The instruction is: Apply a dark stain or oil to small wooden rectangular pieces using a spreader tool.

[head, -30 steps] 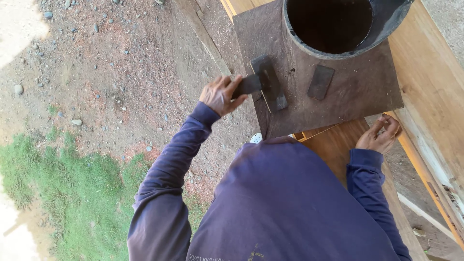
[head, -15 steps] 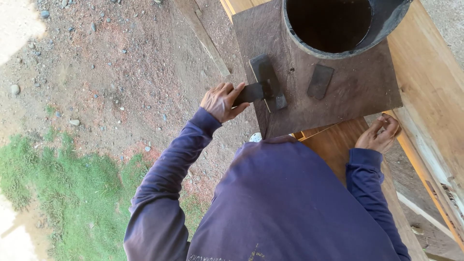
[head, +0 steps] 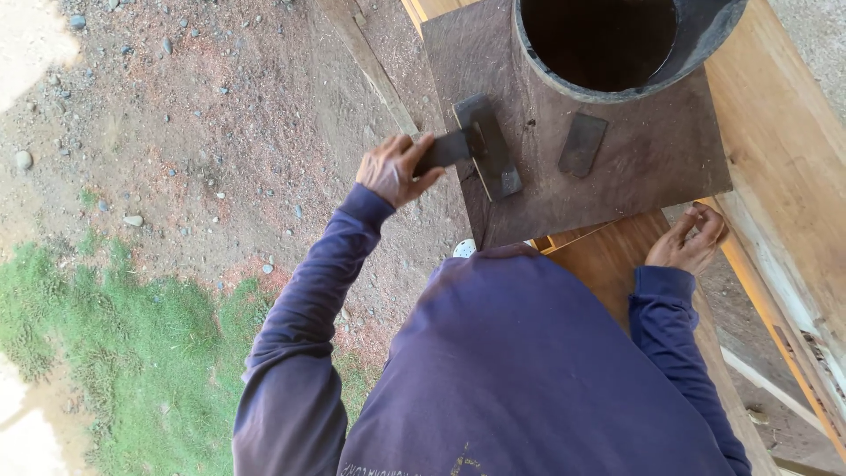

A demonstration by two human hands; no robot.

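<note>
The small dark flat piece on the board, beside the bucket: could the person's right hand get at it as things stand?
Probably yes. The right hand rests empty at the board's near edge, the small flat piece lies bare just beyond, and nothing stands between. The bucket sits farther back.

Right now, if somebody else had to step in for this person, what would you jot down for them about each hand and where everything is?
Left hand: closed around the handle of a dark flat blade, which lies on the brown board.
Right hand: empty, fingers curled, resting at the board's lower right corner on the wooden plank.
On the board: a small dark rectangular stone beside the blade, not touching it; a black bucket at the far end.
Done: blade laid flat on the board.
Left: cannot tell how far the work on the blade has gone.
</note>
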